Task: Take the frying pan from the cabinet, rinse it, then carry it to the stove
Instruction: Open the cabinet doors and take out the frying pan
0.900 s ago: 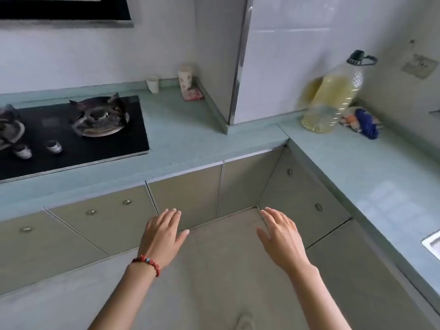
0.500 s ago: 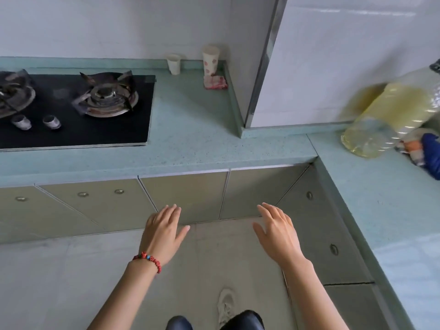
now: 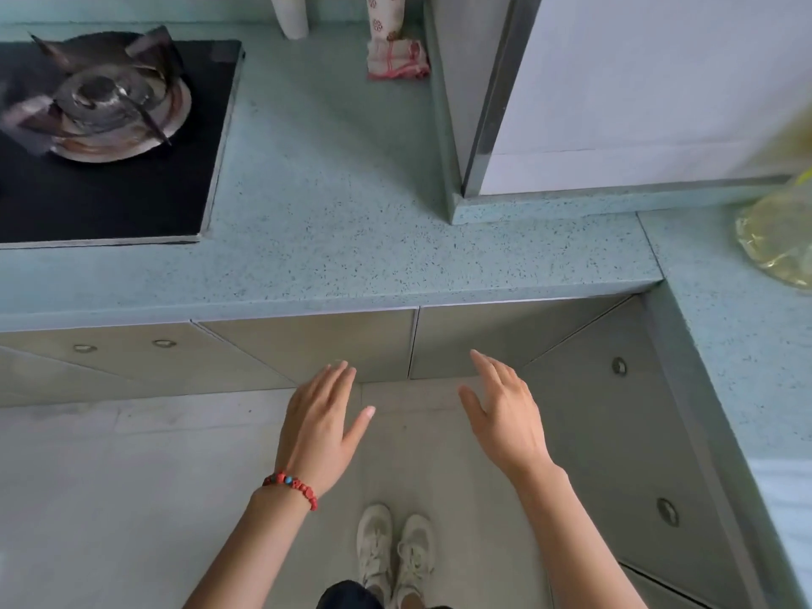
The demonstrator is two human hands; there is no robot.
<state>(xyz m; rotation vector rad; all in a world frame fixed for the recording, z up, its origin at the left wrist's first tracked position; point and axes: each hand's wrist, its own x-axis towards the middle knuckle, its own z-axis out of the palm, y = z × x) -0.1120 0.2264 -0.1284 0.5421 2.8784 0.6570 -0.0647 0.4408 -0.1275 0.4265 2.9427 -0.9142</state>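
We see open floor (image 3: 132, 498) below our hands; closed cabinet doors (image 3: 307, 345) block the far side, and more doors (image 3: 615, 432) close off the right.

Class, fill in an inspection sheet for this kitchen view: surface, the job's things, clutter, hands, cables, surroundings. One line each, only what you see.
Surface: speckled green counter, L-shaped, bare in the middle.
Job's things: stove at left, burner empty; cabinet doors all shut; no frying pan seen.
Clutter: white cup, patterned cup and folded cloth at the back; oil bottle at the right edge, blurred.
Hands: left hand and right hand open, empty, held out in front of the cabinet doors, touching nothing; red bracelet on the left wrist.
Cables: nothing seen.
Surroundings: grey floor, white shoes, white wall panel.
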